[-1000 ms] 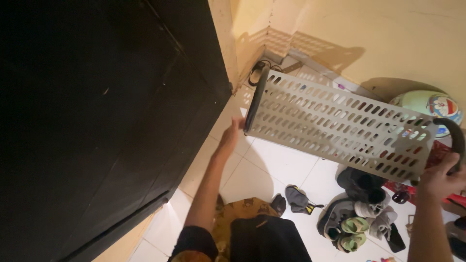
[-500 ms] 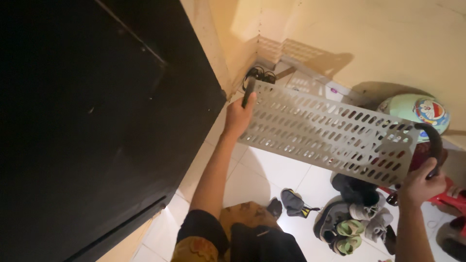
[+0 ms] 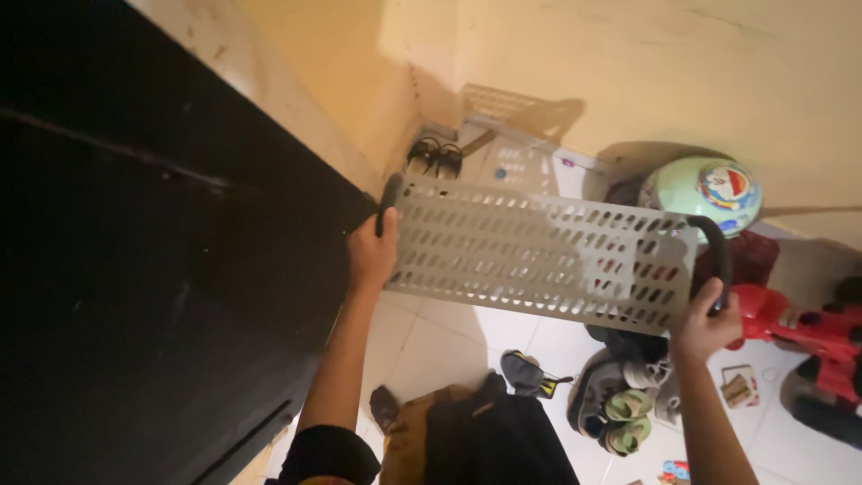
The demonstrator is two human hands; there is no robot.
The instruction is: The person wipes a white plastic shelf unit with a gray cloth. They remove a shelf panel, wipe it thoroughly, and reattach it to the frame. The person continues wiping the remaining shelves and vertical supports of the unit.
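Laundry basket: pale grey plastic, pierced all over with rows of short slots; rims and handles black. Door: flat black. Walls: yellow-cream. Floor: white square tiles with thin dark joints. Ball: pale green, bearing a blue, white and red cartoon patch. Ride-on toy: red with black parts. Shoes: grey, with green insoles. Sandals: black.

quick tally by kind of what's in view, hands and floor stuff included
hands: 2 (left hand, right hand)
perforated grey basket: 1
green helmet: 1
red toy vehicle: 1
pair of dark sandals: 1
pile of shoes: 1
total: 7
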